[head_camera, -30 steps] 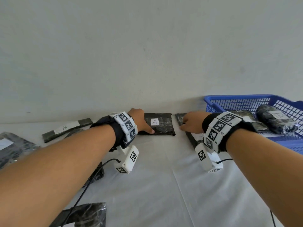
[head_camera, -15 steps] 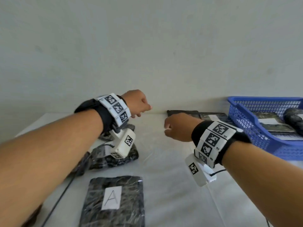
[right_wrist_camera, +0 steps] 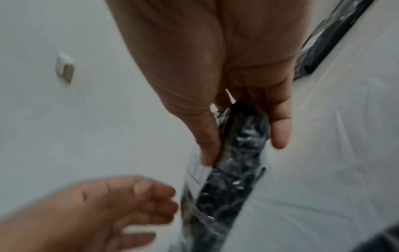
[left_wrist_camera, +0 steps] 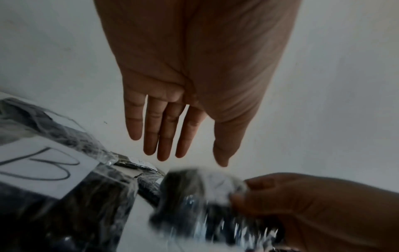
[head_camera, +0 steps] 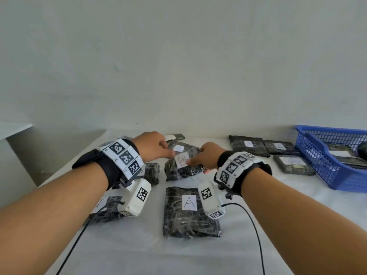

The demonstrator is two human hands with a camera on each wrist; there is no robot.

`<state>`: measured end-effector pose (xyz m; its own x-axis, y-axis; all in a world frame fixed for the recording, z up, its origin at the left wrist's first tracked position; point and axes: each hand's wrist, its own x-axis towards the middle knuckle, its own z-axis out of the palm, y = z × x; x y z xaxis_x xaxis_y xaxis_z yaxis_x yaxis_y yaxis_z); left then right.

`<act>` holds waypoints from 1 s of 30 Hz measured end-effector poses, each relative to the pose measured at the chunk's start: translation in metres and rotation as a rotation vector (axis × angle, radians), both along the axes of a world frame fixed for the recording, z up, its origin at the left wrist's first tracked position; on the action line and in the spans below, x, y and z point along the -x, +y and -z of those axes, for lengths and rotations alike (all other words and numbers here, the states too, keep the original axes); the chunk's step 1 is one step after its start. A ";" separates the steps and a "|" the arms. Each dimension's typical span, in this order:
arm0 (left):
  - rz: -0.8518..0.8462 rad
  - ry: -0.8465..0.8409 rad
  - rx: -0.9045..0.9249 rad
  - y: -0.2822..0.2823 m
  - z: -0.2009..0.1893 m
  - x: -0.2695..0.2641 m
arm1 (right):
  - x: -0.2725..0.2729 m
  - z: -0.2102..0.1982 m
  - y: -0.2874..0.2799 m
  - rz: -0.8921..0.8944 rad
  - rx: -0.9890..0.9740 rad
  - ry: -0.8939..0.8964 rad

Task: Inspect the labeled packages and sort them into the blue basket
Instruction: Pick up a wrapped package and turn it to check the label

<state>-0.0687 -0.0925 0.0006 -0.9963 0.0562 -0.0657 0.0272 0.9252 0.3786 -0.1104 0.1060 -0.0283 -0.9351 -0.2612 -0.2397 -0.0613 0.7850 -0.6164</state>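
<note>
The right hand [head_camera: 206, 155] pinches a dark plastic-wrapped package [head_camera: 183, 165] by its near edge, thumb on top beside the white label and fingers underneath; the right wrist view shows the package [right_wrist_camera: 235, 153] clamped edge-on between thumb and fingers. The letter on its label is blurred and cannot be read. The left hand [head_camera: 154, 147] is beside it with fingers straight and relaxed, holding nothing; in the left wrist view the fingers [left_wrist_camera: 164, 133] are spread flat above the white worktop [head_camera: 278, 225], just short of the held package.

Another package marked A [head_camera: 189, 212] lies flat on the worktop, nearer the person, between the two forearms. A package with a B label [left_wrist_camera: 43, 163] lies under the left wrist. Further packages lie behind the held one, and three with labels [head_camera: 249, 145] sit near the right, close to the blue basket [head_camera: 321, 161]. The basket stands at the right edge of the worktop with a few wrapped packages already inside. Black cables [head_camera: 256, 235] trail from the wrist cameras across the worktop.
</note>
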 end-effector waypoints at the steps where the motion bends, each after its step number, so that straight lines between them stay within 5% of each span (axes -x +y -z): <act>1: -0.002 0.001 -0.003 0.001 -0.001 -0.006 | -0.003 -0.005 0.006 0.027 0.130 0.007; 3: -0.033 0.044 -0.102 0.005 -0.003 -0.015 | -0.014 -0.021 0.020 0.054 0.365 0.049; 5: -0.028 0.092 -0.413 0.014 -0.013 -0.025 | -0.030 -0.043 0.035 0.056 0.491 0.134; 7: 0.037 0.160 -0.755 0.028 -0.029 -0.037 | -0.050 -0.068 0.049 0.049 0.493 0.270; 9: 0.108 0.287 -0.911 0.046 -0.049 -0.054 | -0.070 -0.090 0.064 0.052 0.479 0.373; 13: 0.245 0.514 -0.935 0.079 -0.081 -0.087 | -0.117 -0.125 0.085 0.026 0.706 0.479; 17: 0.370 0.413 -1.088 0.097 -0.105 -0.113 | -0.160 -0.147 0.093 -0.024 1.018 0.532; 22: 0.395 0.464 -1.148 0.118 -0.115 -0.137 | -0.186 -0.152 0.092 0.043 0.958 0.771; 26: 0.377 0.571 -1.157 0.123 -0.115 -0.148 | -0.194 -0.151 0.091 0.044 1.015 0.728; 30: 0.373 0.491 -1.215 0.126 -0.114 -0.155 | -0.193 -0.148 0.086 0.070 1.010 0.772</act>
<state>0.0863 0.0330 0.1150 -0.8157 0.0926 0.5710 0.5663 -0.0738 0.8209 0.0823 0.1920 0.1198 -0.7612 0.0462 0.6469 -0.6474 0.0051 -0.7621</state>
